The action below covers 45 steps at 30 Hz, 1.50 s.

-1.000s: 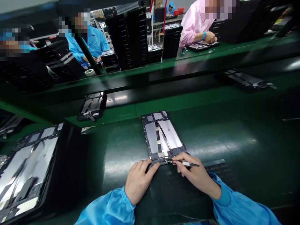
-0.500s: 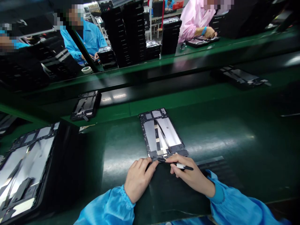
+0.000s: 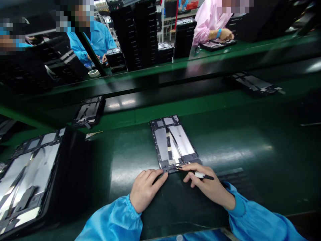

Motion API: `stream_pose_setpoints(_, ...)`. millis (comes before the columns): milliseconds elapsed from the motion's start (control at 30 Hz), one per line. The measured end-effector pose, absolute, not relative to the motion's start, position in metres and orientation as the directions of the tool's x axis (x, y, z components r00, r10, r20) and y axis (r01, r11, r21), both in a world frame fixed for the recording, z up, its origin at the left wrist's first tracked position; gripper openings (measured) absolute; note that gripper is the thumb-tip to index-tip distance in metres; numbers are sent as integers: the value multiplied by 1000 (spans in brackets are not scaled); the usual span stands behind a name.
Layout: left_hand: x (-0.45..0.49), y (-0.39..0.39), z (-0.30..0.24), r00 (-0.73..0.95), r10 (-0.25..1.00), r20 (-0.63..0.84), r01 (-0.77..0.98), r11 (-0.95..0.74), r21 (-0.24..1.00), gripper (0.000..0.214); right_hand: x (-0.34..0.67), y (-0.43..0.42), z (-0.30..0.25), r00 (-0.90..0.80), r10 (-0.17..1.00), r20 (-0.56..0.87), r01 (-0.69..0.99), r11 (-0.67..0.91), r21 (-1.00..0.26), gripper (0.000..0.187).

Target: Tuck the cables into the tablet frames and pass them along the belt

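Observation:
An opened tablet [image 3: 163, 144], with silvery plates and dark ribbon cables showing, lies on the green bench top. At its lower left corner my left hand [image 3: 147, 187] rests, thumb and fingers spread, the fingertips touching the edge. My right hand [image 3: 205, 184] is closed around a slim black-and-white pen-like tool [image 3: 200, 175]. The tool's front end reaches the lower edge of the tablet, near its middle; the exact tip is too small to make out.
A stack of similar tablets [image 3: 37, 167] stands at the left. Two more tablets lie farther back, one at left [image 3: 88, 112] and one at right [image 3: 253, 82]. Across the bench, tall black stacks [image 3: 144, 36], a tape roll [image 3: 93, 73] and co-workers in blue and pink sleeves appear.
My right hand and its tool have shifted slightly right, away from my left thumb, uncovering more of the tablet's lower edge. The background tablets have slid slightly left.

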<state>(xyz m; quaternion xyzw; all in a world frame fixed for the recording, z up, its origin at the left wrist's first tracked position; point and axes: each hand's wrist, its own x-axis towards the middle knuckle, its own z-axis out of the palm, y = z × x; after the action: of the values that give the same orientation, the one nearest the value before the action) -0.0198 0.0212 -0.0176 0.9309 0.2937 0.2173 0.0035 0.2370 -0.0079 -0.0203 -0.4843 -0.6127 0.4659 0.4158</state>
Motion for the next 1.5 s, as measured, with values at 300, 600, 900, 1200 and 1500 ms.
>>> stream_pose_setpoints(300,-17,23,-17,704,563,433,554,-817,161,26,228,-3,-7,-358,920,161,219,250,-943,17)
stream_pose_setpoints(600,-16,2,-14,769,470,435,414,-883,221,22,232,-7,-13,-270,942,-200,149,-164,-975,24)
stream_pose_setpoints(900,-13,-7,-24,845,448,293,410,-893,182,26,226,0,-3,-330,934,-136,497,50,-867,16)
stream_pose_setpoints(1200,-12,-6,-19,815,470,339,416,-882,223,24,234,5,4,-285,951,-120,224,-55,-973,24)
stream_pose_setpoints(1500,-16,25,-14,654,601,460,565,-792,232,17,217,68,24,-372,870,-324,227,-253,-940,27)
